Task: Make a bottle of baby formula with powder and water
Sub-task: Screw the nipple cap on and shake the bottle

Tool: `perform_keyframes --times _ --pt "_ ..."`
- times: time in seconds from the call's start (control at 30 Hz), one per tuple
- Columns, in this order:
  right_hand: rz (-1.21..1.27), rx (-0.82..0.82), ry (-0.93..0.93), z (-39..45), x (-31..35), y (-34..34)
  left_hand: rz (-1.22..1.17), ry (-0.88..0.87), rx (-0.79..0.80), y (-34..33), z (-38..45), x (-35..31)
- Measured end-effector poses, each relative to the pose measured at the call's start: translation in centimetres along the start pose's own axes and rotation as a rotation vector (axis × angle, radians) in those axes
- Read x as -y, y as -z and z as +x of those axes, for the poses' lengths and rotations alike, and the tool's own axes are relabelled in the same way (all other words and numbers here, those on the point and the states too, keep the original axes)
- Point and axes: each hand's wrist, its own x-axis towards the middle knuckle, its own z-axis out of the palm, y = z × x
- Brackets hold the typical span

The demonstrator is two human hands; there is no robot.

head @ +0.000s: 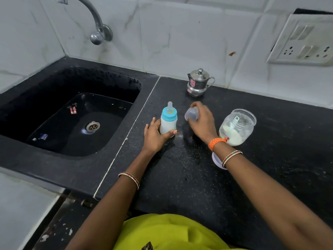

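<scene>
A baby bottle [168, 123] with a blue collar and clear teat stands upright on the black counter [180, 177], filled with whitish liquid. My left hand [155, 137] wraps around its lower body from the left. My right hand [202, 123] holds the clear dome cap [191, 114] just right of the bottle, a little above the counter. An open glass jar [237, 126] of white powder, with a scoop standing inside, sits right of my right wrist.
A small steel lidded pot [198, 83] stands near the back wall. A black sink [72, 114] with a tap [93, 20] lies to the left. A white lid [217, 160] peeks out under my right forearm. A wall socket panel [304, 40] is at upper right.
</scene>
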Motion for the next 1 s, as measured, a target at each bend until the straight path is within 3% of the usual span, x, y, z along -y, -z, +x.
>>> perform_keyframes --times 0.07,0.13,0.3,0.5,1.0 --pt "0.187 -0.223 0.039 0.0 2.1 0.8 0.064 -0.041 -0.001 0.0 -0.1 0.2" --pt "0.331 -0.312 0.143 -0.2 4.6 1.6 0.001 -0.044 -0.055 0.3 -0.4 0.1" --pt "0.213 -0.142 0.416 -1.0 7.1 0.9 -0.146 -0.049 -0.166 0.9 -0.7 0.3" --pt "0.152 0.01 0.378 -1.0 5.5 -0.9 -0.231 -0.069 -0.216 1.3 -0.9 0.0" --pt "0.128 -0.226 0.341 -1.7 5.2 -5.8 -0.394 -0.104 -0.113 1.1 -0.7 0.6"
